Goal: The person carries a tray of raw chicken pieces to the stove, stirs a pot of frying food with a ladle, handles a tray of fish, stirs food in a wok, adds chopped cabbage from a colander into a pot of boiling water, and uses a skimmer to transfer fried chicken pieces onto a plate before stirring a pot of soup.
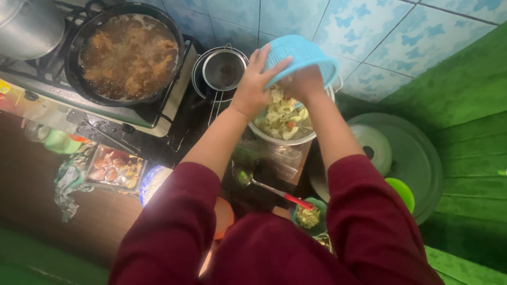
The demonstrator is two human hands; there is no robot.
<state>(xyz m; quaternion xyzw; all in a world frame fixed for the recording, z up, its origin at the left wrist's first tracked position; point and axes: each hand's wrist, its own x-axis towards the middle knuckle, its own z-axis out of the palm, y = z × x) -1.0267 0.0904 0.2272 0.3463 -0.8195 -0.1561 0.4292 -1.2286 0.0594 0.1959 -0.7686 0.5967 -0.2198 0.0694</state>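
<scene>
Black iron wok on the stove, holding bubbling brown oil with frying pieces, sits well apart to the left. Steel bowl, round and shiny, holds pale chopped vegetables directly below the hands. Blue perforated plastic colander is tipped mouth-down over that bowl. Left hand lies flat, fingers spread on its outer wall. Right hand reaches beneath the rim; its grasp cannot be determined.

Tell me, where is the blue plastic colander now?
In the head view the blue colander is upper centre, tipped over the metal bowl of chopped vegetables, held by both hands, right of the small strainer.
</scene>
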